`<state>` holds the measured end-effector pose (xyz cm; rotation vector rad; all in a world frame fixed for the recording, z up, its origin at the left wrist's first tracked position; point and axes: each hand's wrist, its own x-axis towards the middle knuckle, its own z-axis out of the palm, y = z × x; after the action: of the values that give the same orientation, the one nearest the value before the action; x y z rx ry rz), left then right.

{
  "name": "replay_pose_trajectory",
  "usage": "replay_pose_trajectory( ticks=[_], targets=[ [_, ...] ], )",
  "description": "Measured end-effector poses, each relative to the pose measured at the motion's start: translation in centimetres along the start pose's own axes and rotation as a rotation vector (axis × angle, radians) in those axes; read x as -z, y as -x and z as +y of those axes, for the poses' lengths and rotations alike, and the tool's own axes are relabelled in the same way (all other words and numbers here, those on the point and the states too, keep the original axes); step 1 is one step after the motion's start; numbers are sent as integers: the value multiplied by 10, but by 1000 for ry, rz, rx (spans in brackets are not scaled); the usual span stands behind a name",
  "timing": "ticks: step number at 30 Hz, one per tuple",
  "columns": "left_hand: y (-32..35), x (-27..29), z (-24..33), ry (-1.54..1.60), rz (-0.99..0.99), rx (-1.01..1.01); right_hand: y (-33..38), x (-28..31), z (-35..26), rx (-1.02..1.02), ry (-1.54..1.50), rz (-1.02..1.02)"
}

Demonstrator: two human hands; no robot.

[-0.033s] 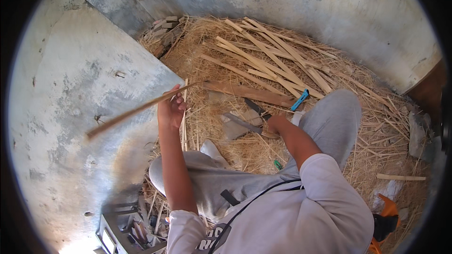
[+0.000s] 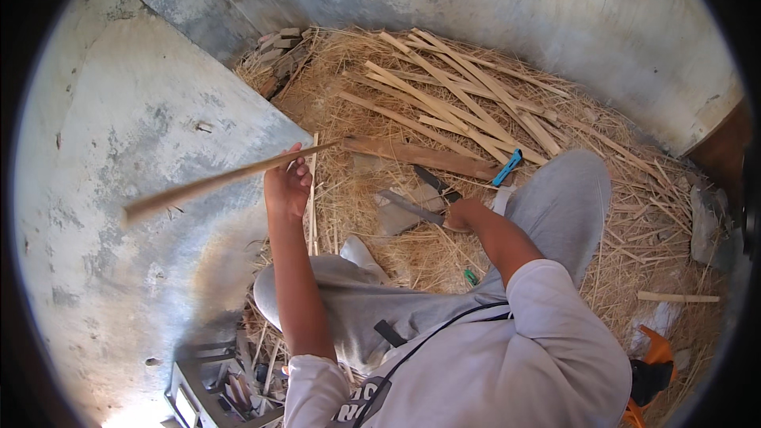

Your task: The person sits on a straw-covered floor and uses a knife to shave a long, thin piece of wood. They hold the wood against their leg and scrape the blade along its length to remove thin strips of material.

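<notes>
My left hand [image 2: 287, 184] is raised and closed around a long thin wooden strip [image 2: 230, 178], gripping it a little way back from its right-hand end, so most of its length runs out to the left in front of the pale plastered wall [image 2: 119, 135]. I judge the strip light and fairly stiff, though thin enough to whip or flex at the free end; held this near one end it will lever against my fingers, and a grip closer to the middle would steady it. Its edges look rough, so splinters are a risk. My right hand [image 2: 460, 215] is lower and to the right, clenched on the handle of a dark-bladed knife [image 2: 428, 194] whose blade points far and left over a flat piece of wood [image 2: 400, 210]. Beyond lie a brown plank [image 2: 420, 157], a blue-handled tool [image 2: 507, 167], a heap of split strips [image 2: 460, 95] and straw [image 2: 634, 190] across the floor.
</notes>
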<state>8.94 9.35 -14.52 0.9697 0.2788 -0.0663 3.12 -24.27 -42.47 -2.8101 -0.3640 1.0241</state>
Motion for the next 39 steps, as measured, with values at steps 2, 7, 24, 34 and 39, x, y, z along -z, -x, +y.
replay_pose_trajectory(
  ticks=[2, 7, 24, 34, 39],
  targets=[
    [4, 3, 8, -20, 29, -29, 13, 5, -24, 83, 131, -63],
    [12, -19, 10, 48, -62, -66, -32, -52, 4, 129, 215, 107],
    [44, -20, 38, 81, -69, -164, -9, -39, -19, 54, 21, -226],
    [29, 15, 42, 236, -143, 9, -33, -69, 44, -282, -94, 217],
    [25, 25, 30, 426, -140, 123, -44, -74, 49, -259, 30, 60]
  ],
)
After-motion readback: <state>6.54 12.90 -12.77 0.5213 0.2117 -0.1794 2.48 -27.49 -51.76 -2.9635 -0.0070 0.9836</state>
